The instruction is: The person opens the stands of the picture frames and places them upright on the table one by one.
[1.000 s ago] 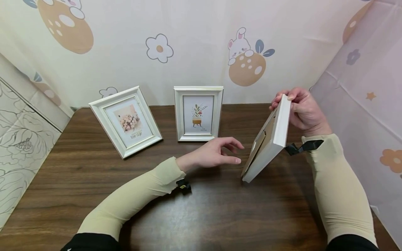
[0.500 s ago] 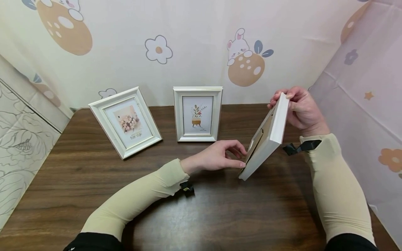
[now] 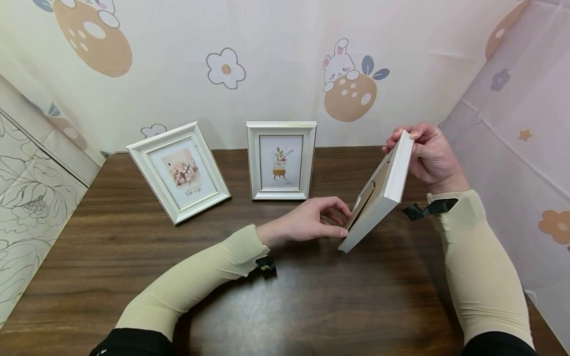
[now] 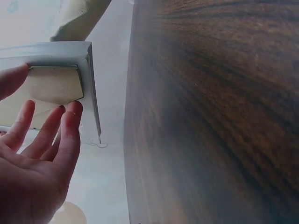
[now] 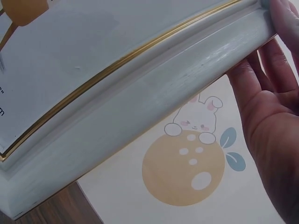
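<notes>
My right hand (image 3: 432,155) grips a white picture frame (image 3: 378,210) by its upper edge, thumb on the near side and fingers behind. The frame is tilted, its lower end close over the table and its brown back turned toward my left hand (image 3: 313,221). In the left wrist view, the thumb and fingertips of that hand pinch the opposite edges of the frame's brown easel stand (image 4: 55,87). The right wrist view shows the frame's front, with a gold inner trim (image 5: 114,63) and part of a printed picture. My right fingers (image 5: 247,86) curl around its edge.
Two more white picture frames stand at the back of the dark wooden table (image 3: 285,306). One frame (image 3: 178,215), at the left, shows pink flowers; the other frame (image 3: 282,196), in the middle, shows a potted plant. A patterned curtain (image 3: 276,99) hangs behind them.
My left hand has moved right, from beside the frame onto its back stand. The frame in my right hand has shifted slightly left at its lower end. Both standing frames stay put.
</notes>
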Tool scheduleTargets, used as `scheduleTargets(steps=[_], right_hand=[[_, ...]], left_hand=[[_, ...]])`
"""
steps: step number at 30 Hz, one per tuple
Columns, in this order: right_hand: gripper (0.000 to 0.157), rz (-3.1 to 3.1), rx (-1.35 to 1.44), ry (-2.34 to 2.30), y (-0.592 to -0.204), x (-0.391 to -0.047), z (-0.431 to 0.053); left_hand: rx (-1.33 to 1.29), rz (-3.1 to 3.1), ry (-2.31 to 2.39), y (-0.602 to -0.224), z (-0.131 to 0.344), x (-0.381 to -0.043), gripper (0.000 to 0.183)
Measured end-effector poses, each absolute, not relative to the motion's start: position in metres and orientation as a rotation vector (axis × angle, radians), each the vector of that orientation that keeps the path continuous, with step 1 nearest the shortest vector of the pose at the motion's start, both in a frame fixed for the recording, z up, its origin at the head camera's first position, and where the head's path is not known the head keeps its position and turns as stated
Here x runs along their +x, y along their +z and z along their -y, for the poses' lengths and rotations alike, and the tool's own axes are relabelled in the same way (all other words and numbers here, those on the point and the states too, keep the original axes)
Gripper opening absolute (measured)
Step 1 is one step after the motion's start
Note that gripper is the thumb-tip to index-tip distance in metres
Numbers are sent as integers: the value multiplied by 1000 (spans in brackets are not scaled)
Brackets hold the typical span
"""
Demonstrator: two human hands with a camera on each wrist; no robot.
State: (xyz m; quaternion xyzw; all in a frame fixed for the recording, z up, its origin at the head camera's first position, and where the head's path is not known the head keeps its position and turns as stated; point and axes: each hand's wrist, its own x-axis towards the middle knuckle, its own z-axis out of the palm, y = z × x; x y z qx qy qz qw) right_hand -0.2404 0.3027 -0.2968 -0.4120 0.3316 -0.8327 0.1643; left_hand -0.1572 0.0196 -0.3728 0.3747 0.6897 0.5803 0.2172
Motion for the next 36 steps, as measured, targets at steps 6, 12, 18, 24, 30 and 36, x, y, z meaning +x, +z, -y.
scheduleTargets(steps=[6,12,18,24,30,36], right_hand=[[11,-931,-1175,-2366,-295,-241,-304],[12,-910,-1191,-2339,-296,-242,-304],[13,-896,-1197,-2331,-296,-241,-305],[13,-886,-1224,-2301,-296,-242,-305],[14,-869,-1241,-2268,-296,-242,-304],[13,-860,-1234,-2270,-296,-240,-306]], left_hand=[[1032,-1919,1609,-371,-18,-158,35],[1027,-1921,1601,-372,-17,-160,36],[1036,-1903,1611,-370,-15,-160,37],[1050,-1911,1605,-371,-13,-160,38],[1058,-1951,1586,-370,-10,-161,37],[1079,-1982,1552,-369,-8,-163,36]])
